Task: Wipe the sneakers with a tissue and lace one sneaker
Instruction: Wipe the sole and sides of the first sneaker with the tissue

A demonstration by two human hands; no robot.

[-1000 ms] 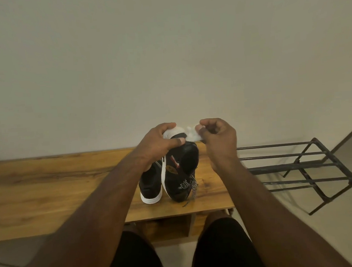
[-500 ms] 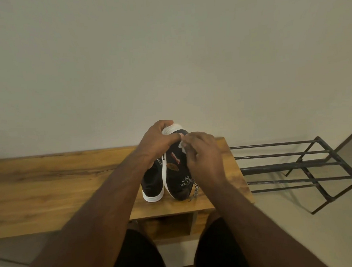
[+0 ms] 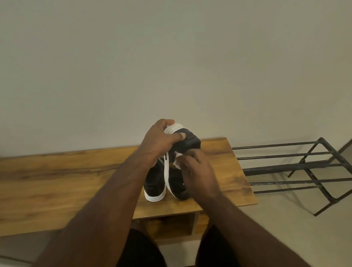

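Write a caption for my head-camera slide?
Left hand tips a black sneaker while right hand wipes with tissue.

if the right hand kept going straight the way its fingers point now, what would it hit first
Most likely the tilted sneaker: the right hand points up and away, pressing the tissue against its black side. Past the shoe there is only bench top, then wall, though depth is hard to judge.

Left hand (image 3: 161,140): fingers curled closed, thumb extended rightward, forearm reaching forward. Right hand (image 3: 198,173): just below-right of the left, fingers bent, apparently pinching; blurred.
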